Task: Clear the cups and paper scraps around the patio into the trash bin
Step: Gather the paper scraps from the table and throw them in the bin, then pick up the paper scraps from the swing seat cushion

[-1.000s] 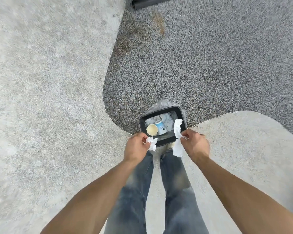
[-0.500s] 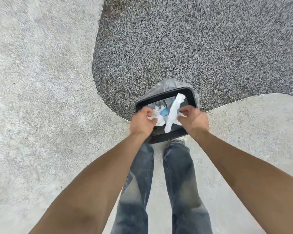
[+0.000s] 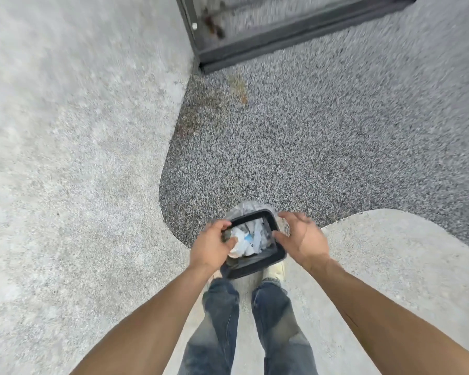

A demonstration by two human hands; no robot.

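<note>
A small black trash bin (image 3: 257,265) with a clear plastic liner stands on the ground just in front of my feet. White crumpled paper scraps (image 3: 245,240) and a cup with a blue mark lie inside it. My left hand (image 3: 210,246) hovers over the bin's left rim with fingers loosely curved and holds nothing. To the right of the rim, my right hand (image 3: 301,239) is spread with fingers apart and is empty.
The bin sits where pale concrete (image 3: 79,185) meets a darker speckled gravel surface (image 3: 322,144). A dark metal door frame (image 3: 282,36) runs along the top of the view. My jeans and a light shoe (image 3: 275,270) are below the bin.
Both hands let go of the paper scraps, which now lie in the bin. The hands have opened and moved apart to the bin's sides. The view has tilted upward.
</note>
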